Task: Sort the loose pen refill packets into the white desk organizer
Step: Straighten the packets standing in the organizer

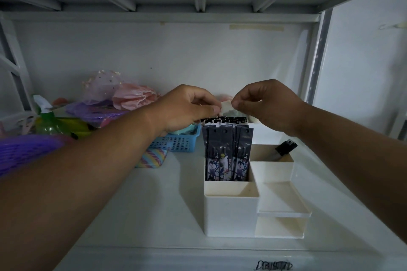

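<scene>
The white desk organizer [231, 213] stands on the shelf at centre right. Several dark pen refill packets [228, 154] with cartoon figures stand upright in its rear left compartment, leaning back. Just above the packets' tops, my left hand [187, 109] hovers with curled fingers and its thumb against the fingertips. My right hand [264, 105] is level with it on the right, its fingers also curled in a pinch. The two hands' fingertips nearly meet over the packets. Whether either hand holds a packet top is not visible.
A black object [285, 148] sticks out of the organizer's rear right compartment. A blue basket [176, 142], a striped pouch [152, 158], a green spray bottle [47, 120], purple baskets [24, 149] and pink fabric [134, 97] crowd the shelf's left side. The shelf above hangs low.
</scene>
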